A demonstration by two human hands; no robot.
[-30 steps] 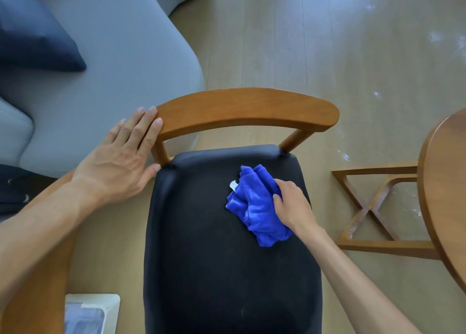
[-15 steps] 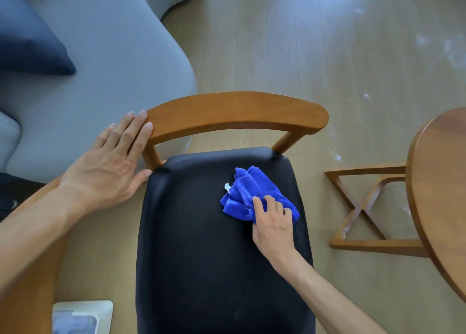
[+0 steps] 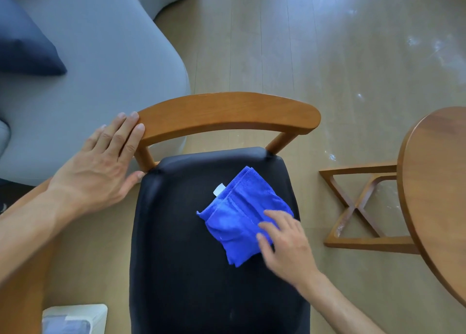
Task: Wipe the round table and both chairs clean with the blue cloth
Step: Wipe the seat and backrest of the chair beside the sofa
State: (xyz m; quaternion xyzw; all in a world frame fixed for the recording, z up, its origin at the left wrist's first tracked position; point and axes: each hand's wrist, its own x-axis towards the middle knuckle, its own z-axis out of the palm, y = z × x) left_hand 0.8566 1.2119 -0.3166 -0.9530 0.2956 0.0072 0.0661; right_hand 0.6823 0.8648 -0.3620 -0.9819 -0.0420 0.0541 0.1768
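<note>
A wooden chair (image 3: 227, 116) with a curved backrest and a black padded seat (image 3: 191, 270) stands below me. The blue cloth (image 3: 239, 215), folded flat with a white tag, lies on the right half of the seat. My right hand (image 3: 285, 243) presses flat on the cloth's near right corner, fingers spread. My left hand (image 3: 100, 167) rests against the left end of the backrest and its post, fingers together, thumb at the seat's corner. The round wooden table (image 3: 436, 187) shows at the right edge.
A grey sofa (image 3: 95, 63) with a dark blue cushion (image 3: 22, 43) lies at the upper left. The table's crossed wooden base (image 3: 358, 207) sits on the floor right of the chair. A white box (image 3: 75, 318) is at the bottom left. Wooden floor stretches beyond.
The cloth went from bunched in my right hand to spread flat on the seat. My right hand slid toward me and to the right over it. The left hand stayed on the backrest.
</note>
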